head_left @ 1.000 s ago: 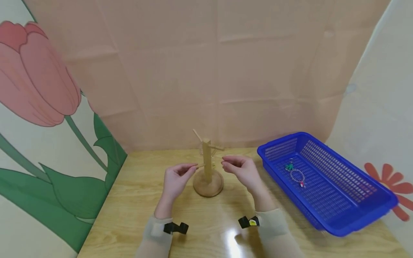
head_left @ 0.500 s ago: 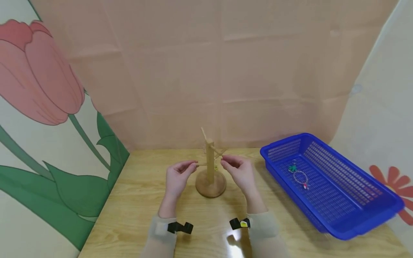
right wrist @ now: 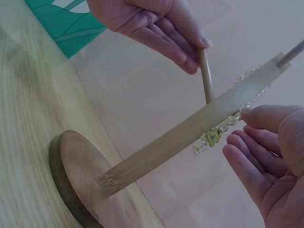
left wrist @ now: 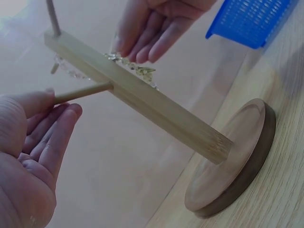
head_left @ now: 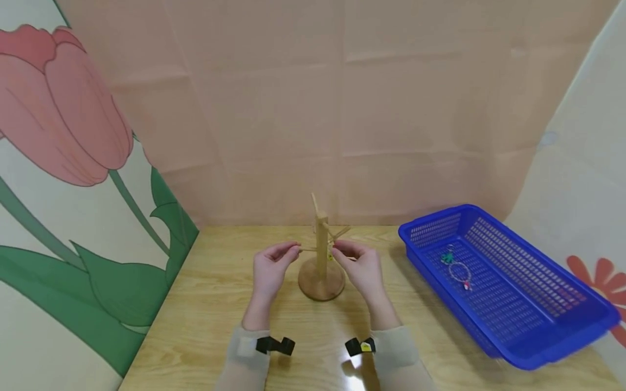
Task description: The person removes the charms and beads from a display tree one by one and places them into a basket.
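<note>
Unlabelled wooden stand [head_left: 320,255] between hands

Basket trinkets [head_left: 455,266] too small to identify

Right hand [head_left: 359,264] now closer in against the stand [head_left: 321,255], fingertips at a right-side peg with a bead string [right wrist: 214,135] draped there. Left hand [head_left: 271,266] slightly nearer the left peg [left wrist: 81,93], pinching its tip.

Staged booth – cloth backdrop [head_left: 342,108]
</note>
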{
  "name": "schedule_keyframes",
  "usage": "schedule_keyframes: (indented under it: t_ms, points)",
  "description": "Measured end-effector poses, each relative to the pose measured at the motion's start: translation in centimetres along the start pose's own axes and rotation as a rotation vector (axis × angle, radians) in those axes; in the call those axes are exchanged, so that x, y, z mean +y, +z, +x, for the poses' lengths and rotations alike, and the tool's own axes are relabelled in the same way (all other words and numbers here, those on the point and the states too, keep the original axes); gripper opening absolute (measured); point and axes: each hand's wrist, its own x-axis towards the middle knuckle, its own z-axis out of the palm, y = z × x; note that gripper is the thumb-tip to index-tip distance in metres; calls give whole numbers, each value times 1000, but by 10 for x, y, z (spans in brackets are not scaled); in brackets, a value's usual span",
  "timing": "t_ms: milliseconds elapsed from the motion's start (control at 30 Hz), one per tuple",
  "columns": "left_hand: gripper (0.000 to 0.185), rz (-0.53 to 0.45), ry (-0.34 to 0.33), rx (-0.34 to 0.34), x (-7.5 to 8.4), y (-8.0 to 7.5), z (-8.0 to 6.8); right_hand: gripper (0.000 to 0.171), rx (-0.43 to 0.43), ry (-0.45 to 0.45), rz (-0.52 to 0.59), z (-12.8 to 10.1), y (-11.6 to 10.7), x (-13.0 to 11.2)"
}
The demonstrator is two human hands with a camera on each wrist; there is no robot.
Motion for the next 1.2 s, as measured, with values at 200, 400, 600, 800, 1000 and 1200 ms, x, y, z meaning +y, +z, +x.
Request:
schedule_keyframes:
  t_ms: [200,400,600,800,1000,1200]
  points:
    - [18,-10,-6,14,0,1,1,18,11,-48,-29,-3,5,-1]
    - [19,-3,-7,17,-1,1,1,15,35,-76,-87,-4,10,-3]
    - [18,-21,-14,29,0,2,1,13,53,-134,-142,-5,12,-5]
    - [20,-29,-16,36,1,2,0,13,72,-170,-162,-5,15,-3]
    - [18,-21,-9,26,2,3,0,13,99,-170,-146,-5,19,-1]
    - [16,-22,-7,24,1,1,0,12,118,-173,-126,-6,20,0]
